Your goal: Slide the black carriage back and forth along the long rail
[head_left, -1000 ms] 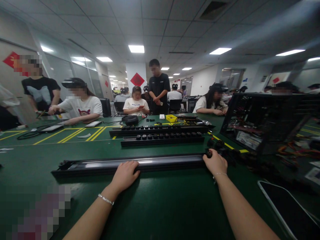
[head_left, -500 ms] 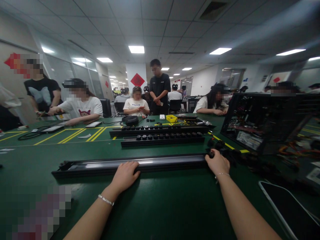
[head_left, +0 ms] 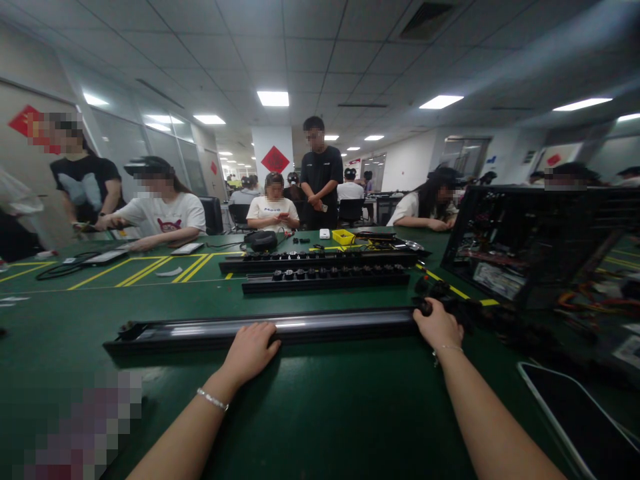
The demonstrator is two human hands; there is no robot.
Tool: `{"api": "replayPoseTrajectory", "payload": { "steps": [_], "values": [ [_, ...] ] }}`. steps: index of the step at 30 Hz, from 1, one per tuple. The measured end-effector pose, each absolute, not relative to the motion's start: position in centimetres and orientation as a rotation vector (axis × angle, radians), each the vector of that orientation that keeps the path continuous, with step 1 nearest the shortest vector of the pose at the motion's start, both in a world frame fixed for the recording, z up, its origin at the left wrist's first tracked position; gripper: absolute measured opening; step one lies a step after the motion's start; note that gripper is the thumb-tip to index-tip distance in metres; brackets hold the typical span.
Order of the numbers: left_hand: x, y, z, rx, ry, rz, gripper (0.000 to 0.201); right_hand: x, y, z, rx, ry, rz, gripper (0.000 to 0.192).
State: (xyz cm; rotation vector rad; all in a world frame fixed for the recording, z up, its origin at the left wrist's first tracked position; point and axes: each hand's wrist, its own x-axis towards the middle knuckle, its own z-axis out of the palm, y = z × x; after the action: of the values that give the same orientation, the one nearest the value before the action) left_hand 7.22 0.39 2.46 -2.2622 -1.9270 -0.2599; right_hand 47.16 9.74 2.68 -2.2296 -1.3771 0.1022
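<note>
A long black metal rail, shaped like a shallow open trough with a shiny inner floor, lies across the green table in front of me. A small black piece sits in its left end. My left hand grips the rail near its middle, fingers over the top and thumb along the near side. At the right end, my right hand has its fingers closed around a small dark knob-like part. The fingers hide much of that part, so I cannot tell whether it is inside the rail.
Two similar rails fitted with rows of round black pieces lie beyond. On the right stand an open computer case, loose black parts and a phone. A yellow tray is farther back. Several people sit or stand around the table.
My right hand has shifted slightly to the right with the small dark part in its fingers. My left hand and the rail are practically unmoved.
</note>
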Motion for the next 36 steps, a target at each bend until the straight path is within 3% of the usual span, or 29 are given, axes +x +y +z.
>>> {"api": "replayPoseTrajectory", "payload": {
  "steps": [11,36],
  "values": [
    [7.6,0.0,3.3,-2.292,-1.977,-0.275,0.040,47.5,9.1,3.0,-2.213,-1.342,0.124,0.049],
    [7.6,0.1,3.2,-2.272,-1.986,-0.247,0.032,48.4,9.4,2.6,-2.191,-1.263,0.128,0.053]
  ]
}}
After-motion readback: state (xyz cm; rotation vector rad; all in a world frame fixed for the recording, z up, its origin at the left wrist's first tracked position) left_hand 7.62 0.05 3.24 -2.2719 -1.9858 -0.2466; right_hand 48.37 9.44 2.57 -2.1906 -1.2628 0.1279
